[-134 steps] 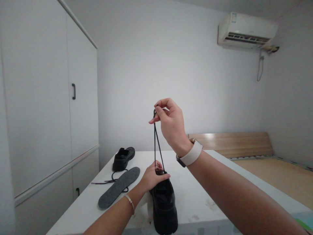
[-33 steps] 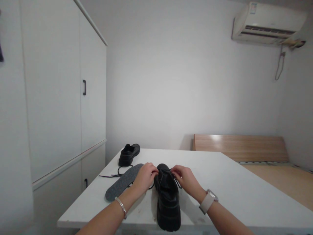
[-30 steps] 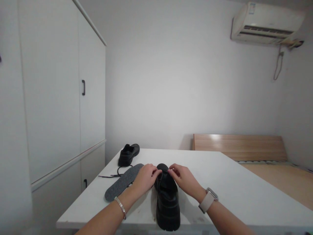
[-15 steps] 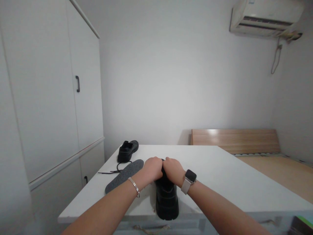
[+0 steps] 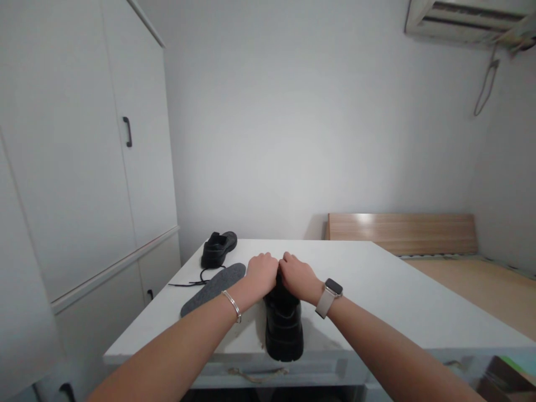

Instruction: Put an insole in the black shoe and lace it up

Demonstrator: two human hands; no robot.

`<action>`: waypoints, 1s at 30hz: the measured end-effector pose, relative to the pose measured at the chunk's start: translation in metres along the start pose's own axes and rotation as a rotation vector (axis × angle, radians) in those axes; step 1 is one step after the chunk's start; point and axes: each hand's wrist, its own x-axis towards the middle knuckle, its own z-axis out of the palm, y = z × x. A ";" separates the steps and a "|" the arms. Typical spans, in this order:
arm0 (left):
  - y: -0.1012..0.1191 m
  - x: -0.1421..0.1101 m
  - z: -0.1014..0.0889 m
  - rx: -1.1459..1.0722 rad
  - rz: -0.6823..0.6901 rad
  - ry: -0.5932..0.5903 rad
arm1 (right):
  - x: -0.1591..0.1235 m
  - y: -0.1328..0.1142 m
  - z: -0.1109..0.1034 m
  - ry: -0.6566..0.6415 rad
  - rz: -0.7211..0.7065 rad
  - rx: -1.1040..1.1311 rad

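A black shoe (image 5: pixel 285 335) stands heel toward me at the table's front edge. My left hand (image 5: pixel 263 273) is closed on the left side of its upper, near the lacing. From the other side my right hand (image 5: pixel 298 277) grips the same part, knuckles up and nearly touching the left. The fingertips and whatever fine part they pinch are hidden behind the hands. Left of the shoe lies a grey felt insole (image 5: pixel 209 293), partly behind my left forearm. Beyond it, a loose black shoelace (image 5: pixel 184 285) trails across the tabletop.
A second black shoe (image 5: pixel 214 254) sits at the far left of the white table (image 5: pixel 355 329). A tall white wardrobe (image 5: pixel 151 167) stands on the left. To the right is a bed with a wooden headboard (image 5: pixel 402 231). A rope drawer handle (image 5: pixel 257 377) hangs below the table edge.
My view has tilted down slightly, so the table and hands appear higher. Both hands keep their hold on the shoe, with only slight finger movement.
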 end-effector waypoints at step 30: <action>0.020 0.007 -0.119 -1.300 0.120 0.280 | 0.034 -0.005 -0.106 0.570 -0.243 1.214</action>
